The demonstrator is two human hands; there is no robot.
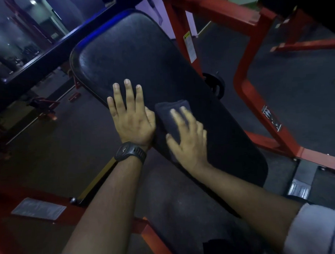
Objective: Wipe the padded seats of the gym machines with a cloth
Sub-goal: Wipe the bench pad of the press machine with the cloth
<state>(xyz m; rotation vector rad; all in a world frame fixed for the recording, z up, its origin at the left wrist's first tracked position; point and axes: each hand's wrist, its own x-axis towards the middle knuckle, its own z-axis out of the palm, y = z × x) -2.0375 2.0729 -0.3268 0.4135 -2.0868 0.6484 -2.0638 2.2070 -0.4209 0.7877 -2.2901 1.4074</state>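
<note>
Two bare hands rest on a long black padded seat (153, 70) that slants across the middle of the view, seen from above. The left hand (131, 118) lies flat on the pad's near-left edge, its fingers (128, 94) straight and slightly spread, palm down, holding nothing. A black watch (130, 153) sits on that wrist. The right hand (187, 133), a little blurred, presses a folded dark cloth (173, 115) flat onto the pad just beside the left hand; its fingers (178, 117) are spread over the top of the cloth and the thumb runs along the cloth's near edge. Light rolled sleeves (316, 233) show at the bottom corners.

There are no containers in sight. The pad belongs to a machine with a red metal frame (247, 97) standing on dark rubber flooring (294, 75). A white sticker (189, 45) with a small yellow mark at its top is stuck to a red upright behind the pad; its print is too small to read. A second sticker (271, 118) with small pictograms sits on a red bar at the right, also unreadable. A silver plate (38, 208) lies on the red frame at lower left, its writing too blurred to make out. A mirror (17, 33) fills the upper left.
</note>
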